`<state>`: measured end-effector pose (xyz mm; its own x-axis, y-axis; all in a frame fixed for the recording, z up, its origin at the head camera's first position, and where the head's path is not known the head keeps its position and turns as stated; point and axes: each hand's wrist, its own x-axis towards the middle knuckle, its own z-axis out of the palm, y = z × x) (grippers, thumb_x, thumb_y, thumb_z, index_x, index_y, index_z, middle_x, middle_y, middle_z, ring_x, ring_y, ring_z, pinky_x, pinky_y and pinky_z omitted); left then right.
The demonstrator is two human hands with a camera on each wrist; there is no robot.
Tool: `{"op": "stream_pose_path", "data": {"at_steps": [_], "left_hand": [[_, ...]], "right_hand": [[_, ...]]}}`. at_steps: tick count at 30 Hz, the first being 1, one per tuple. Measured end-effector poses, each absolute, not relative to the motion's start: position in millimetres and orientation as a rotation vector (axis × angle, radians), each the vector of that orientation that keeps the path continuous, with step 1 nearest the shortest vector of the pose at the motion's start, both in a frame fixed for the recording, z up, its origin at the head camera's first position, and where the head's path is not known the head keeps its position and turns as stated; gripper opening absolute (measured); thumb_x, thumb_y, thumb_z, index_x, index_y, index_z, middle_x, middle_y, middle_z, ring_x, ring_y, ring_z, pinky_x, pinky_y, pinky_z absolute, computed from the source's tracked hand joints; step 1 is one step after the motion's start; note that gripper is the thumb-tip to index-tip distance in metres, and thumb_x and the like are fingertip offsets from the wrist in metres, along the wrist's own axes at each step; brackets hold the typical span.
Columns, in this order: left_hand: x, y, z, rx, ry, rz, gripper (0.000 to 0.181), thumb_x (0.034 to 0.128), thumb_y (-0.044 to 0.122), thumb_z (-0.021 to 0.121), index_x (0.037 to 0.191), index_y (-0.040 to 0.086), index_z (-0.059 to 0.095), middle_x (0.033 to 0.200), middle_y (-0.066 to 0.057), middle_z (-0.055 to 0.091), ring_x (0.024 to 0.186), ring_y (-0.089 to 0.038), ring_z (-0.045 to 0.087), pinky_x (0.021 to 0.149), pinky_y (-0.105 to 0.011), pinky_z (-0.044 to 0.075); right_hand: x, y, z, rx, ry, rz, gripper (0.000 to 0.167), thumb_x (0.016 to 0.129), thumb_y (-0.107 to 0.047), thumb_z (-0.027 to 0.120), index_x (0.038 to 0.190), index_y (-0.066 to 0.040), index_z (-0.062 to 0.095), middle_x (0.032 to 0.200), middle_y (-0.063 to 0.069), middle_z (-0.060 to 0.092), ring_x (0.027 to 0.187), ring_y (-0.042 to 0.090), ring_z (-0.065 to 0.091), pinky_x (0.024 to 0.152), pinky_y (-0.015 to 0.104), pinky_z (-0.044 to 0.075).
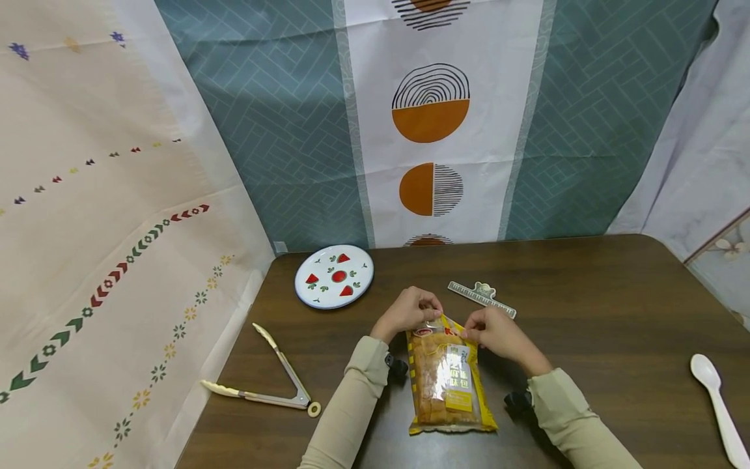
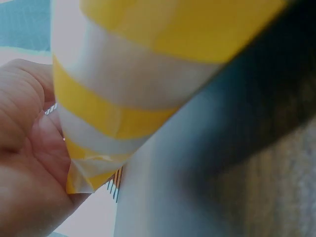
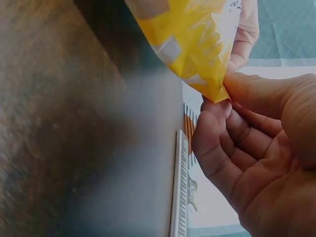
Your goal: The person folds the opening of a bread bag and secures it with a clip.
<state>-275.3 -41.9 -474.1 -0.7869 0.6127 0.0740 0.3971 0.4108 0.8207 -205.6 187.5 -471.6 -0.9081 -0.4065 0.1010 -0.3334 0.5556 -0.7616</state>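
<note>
A yellow and clear bread bag (image 1: pixel 439 384) lies on the table between the two forearms, its top end raised a little. My left hand (image 1: pixel 410 309) pinches the top edge of the bag near its left side. At the top right corner, my right hand (image 1: pixel 498 332) grips the film between thumb and index finger. In the right wrist view the thumb and fingertips of the right hand (image 3: pixel 256 133) close on the yellow corner (image 3: pixel 215 91). The left wrist view shows the left palm (image 2: pixel 29 143) behind the striped bag side (image 2: pixel 113 113), which hides its fingertips.
A silver clip (image 1: pixel 482 297) lies just beyond the right hand. A plate with red patterns (image 1: pixel 334 277) stands at the back left. Open tongs (image 1: pixel 275 384) lie left of the left forearm, and a white spoon (image 1: pixel 717 404) is at the far right of the table (image 1: pixel 621 312).
</note>
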Motion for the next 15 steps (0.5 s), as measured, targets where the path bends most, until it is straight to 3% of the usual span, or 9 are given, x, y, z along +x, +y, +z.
{"op": "stream_pose_path", "data": {"at_steps": [15], "left_hand": [[-276.6, -43.3, -473.2, 0.872, 2.438, 1.242, 0.006, 0.0958, 0.007, 0.070, 0.093, 0.004, 0.075, 0.081, 0.001, 0.070, 0.071, -0.009, 0.060, 0.068, -0.024, 0.049]], "right_hand": [[-206.2, 190.5, -472.5, -0.650, 2.653, -1.338, 0.016, 0.093, -0.002, 0.070, 0.078, -0.006, 0.072, 0.068, -0.003, 0.066, 0.054, 0.015, 0.058, 0.050, 0.030, 0.051]]}}
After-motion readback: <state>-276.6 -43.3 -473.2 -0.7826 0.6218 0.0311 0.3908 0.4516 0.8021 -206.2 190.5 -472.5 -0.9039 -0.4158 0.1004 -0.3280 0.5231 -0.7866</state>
